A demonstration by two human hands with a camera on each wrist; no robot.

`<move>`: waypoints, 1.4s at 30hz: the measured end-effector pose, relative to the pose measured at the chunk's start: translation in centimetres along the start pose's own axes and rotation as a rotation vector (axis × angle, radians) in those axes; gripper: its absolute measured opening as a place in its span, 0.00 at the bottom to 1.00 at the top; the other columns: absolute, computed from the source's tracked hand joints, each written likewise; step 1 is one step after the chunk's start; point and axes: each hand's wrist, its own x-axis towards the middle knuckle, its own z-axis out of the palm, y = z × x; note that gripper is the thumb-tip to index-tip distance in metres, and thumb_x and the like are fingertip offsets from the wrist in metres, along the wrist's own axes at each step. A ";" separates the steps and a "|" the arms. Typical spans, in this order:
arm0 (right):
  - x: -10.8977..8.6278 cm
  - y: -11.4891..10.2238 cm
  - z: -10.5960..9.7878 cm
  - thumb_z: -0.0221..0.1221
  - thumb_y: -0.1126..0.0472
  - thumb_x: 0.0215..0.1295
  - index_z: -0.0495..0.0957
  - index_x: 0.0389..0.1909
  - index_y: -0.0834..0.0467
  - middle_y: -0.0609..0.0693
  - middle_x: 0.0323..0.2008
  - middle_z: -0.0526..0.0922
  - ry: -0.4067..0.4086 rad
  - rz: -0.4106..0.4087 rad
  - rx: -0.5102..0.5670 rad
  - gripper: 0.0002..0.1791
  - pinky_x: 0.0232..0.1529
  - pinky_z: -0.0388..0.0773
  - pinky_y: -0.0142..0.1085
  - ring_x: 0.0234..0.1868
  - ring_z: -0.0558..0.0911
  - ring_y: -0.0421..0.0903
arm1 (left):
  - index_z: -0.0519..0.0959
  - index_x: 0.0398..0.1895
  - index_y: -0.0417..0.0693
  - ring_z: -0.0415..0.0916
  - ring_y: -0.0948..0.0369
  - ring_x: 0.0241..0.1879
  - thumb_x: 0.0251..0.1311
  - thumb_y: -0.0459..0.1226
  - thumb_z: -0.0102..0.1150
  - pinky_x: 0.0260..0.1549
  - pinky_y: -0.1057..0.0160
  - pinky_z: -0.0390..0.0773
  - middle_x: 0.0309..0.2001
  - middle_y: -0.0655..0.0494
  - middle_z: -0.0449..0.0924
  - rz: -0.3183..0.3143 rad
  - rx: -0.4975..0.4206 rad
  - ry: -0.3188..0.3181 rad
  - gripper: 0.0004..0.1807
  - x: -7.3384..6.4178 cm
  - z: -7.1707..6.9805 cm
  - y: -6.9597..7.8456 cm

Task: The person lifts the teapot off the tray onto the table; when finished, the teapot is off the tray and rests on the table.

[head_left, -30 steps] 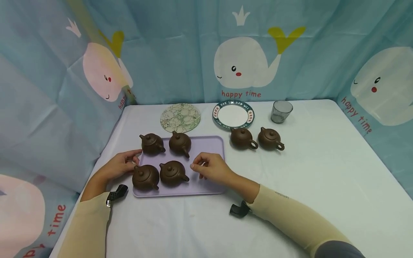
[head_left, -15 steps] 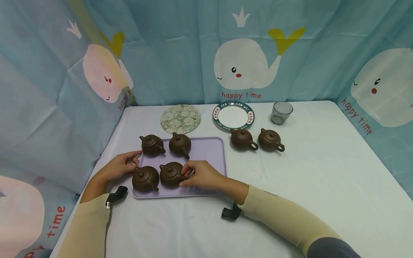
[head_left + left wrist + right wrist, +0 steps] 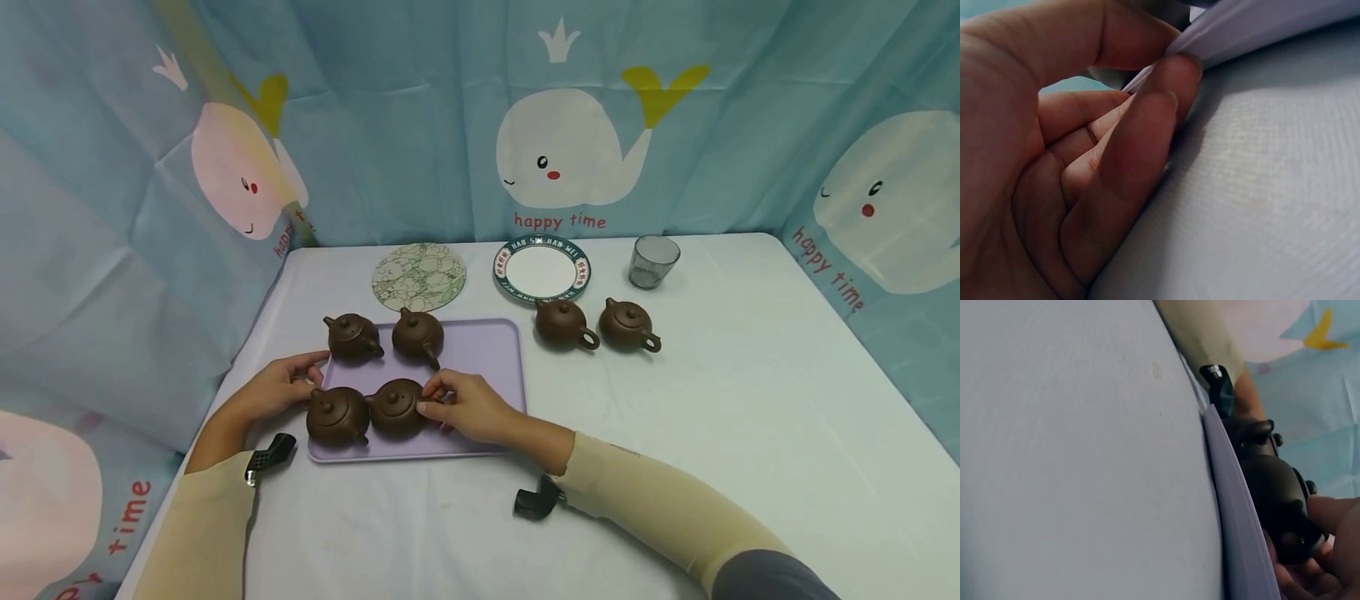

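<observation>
My left hand (image 3: 272, 389) grips the left edge of the lilac tray (image 3: 491, 354); in the left wrist view the thumb lies over the rim (image 3: 1229, 37) and the fingers are beneath it. My right hand (image 3: 476, 408) pinches the handle of a brown teapot (image 3: 395, 410) at the tray's front middle. In the right wrist view this teapot (image 3: 1269, 484) shows its looped handle between thumb and fingers. Its spout points left, right at a second brown teapot (image 3: 336, 418) in the front left corner. Two more brown teapots, one left (image 3: 351, 338) and one right (image 3: 417, 335), stand along the tray's back.
Two brown teapots, one (image 3: 561, 323) beside the other (image 3: 627, 323), stand on the white table (image 3: 750, 375) right of the tray. Behind are a floral round mat (image 3: 420, 277), a green-rimmed plate (image 3: 542, 268) and a glass (image 3: 654, 261). A whale-print curtain (image 3: 420, 125) encloses the table.
My right hand has come left and taken hold of the front middle teapot's handle. That teapot has turned and shifted slightly, its spout now at the front left teapot. My left hand has stayed put.
</observation>
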 end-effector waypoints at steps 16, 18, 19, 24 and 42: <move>-0.4 -0.7 -0.7 0.61 0.60 0.66 0.79 0.37 0.55 0.45 0.28 0.82 0.114 -0.069 -0.053 0.03 0.27 0.80 0.36 0.26 0.84 0.45 | 0.60 0.69 0.29 0.72 0.61 0.32 0.55 0.26 0.56 0.31 0.66 0.75 0.38 0.43 0.73 0.016 0.010 -0.002 0.35 0.0 0.1 0.3; -0.5 -0.9 -1.2 0.62 0.60 0.66 0.79 0.37 0.55 0.45 0.29 0.83 0.130 -0.088 -0.048 0.04 0.28 0.79 0.36 0.26 0.84 0.45 | 0.60 0.69 0.28 0.72 0.61 0.32 0.55 0.26 0.56 0.32 0.66 0.75 0.38 0.43 0.73 0.017 0.005 -0.003 0.35 0.1 0.0 0.4; -0.6 -1.0 -1.4 0.62 0.60 0.66 0.79 0.38 0.55 0.44 0.29 0.83 0.139 -0.098 -0.054 0.04 0.28 0.79 0.36 0.26 0.84 0.44 | 0.60 0.69 0.28 0.72 0.61 0.32 0.55 0.26 0.56 0.32 0.66 0.75 0.38 0.43 0.72 0.017 0.002 -0.003 0.35 0.1 0.0 0.4; -1.4 -1.3 -2.9 0.62 0.60 0.66 0.79 0.39 0.56 0.44 0.32 0.84 0.166 -0.122 -0.057 0.05 0.30 0.79 0.36 0.27 0.84 0.44 | 0.60 0.69 0.29 0.72 0.61 0.32 0.56 0.26 0.57 0.32 0.66 0.75 0.39 0.43 0.72 0.008 -0.007 -0.007 0.35 0.0 0.0 0.4; -6.0 0.3 -9.9 0.62 0.66 0.64 0.78 0.40 0.66 0.59 0.34 0.84 0.366 -0.105 0.033 0.08 0.33 0.82 0.41 0.30 0.85 0.56 | 0.59 0.70 0.29 0.72 0.60 0.32 0.56 0.27 0.58 0.32 0.66 0.75 0.38 0.43 0.72 -0.010 0.003 -0.010 0.36 -0.1 0.0 0.3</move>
